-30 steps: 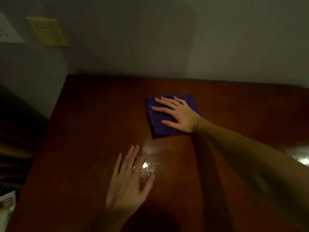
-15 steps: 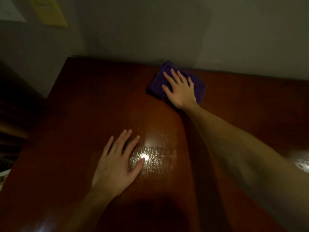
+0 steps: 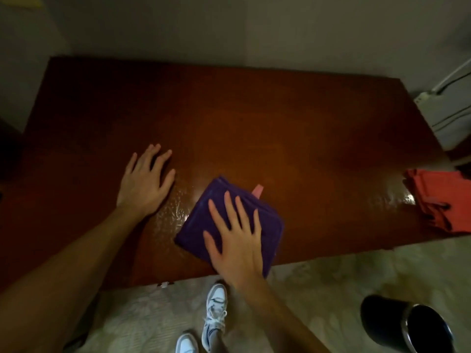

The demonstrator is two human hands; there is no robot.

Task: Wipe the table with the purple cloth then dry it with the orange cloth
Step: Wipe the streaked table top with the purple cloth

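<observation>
The folded purple cloth lies on the dark brown table near its front edge. My right hand presses flat on the cloth with fingers spread. My left hand rests flat on the bare table to the cloth's left, fingers apart, holding nothing. A wet, shiny patch shows between the two hands. The orange cloth lies folded at the table's right end, apart from both hands.
A wall runs along the table's far edge. A black bin stands on the pale floor at lower right. My shoes are just below the front edge. A white striped object sits beyond the right end.
My right hand has dragged the purple cloth from the far edge by the wall back to the front edge. The view has tilted down, now showing the floor and orange cloth.
</observation>
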